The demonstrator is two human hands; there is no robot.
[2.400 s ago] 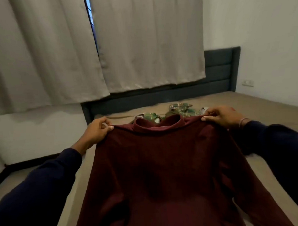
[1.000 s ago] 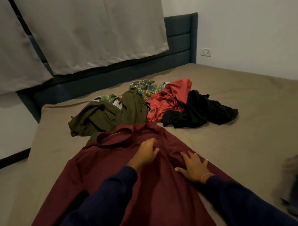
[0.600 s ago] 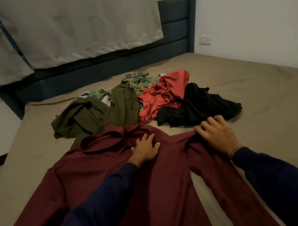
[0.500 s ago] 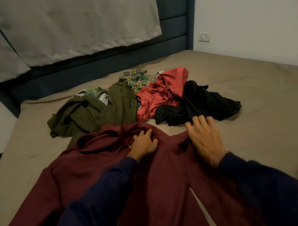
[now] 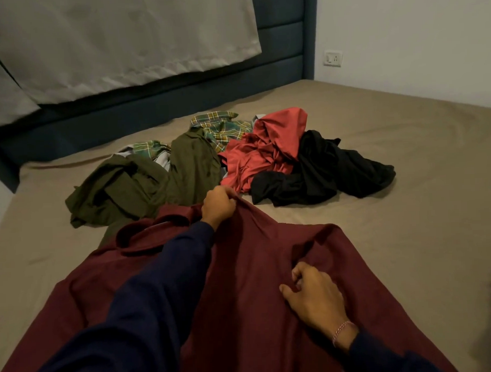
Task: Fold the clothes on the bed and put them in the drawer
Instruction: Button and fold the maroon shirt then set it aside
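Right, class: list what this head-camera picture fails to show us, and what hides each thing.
- Dark red long-sleeved top: lower hem cut off by the bottom edge; partly covered by the navy sleeves.
- Green plaid shirt: mostly buried under the olive garment and bright red garment.
- Drawer: not in view.

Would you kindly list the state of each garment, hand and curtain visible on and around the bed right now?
maroon shirt: spread on the bed, right side partly folded inward
left hand: pinches the shirt's shoulder
right hand: grips shirt fabric
olive garment: crumpled, unfolded
plaid shirt: crumpled, partly buried
red garment: crumpled
black garment: crumpled
curtain: drawn
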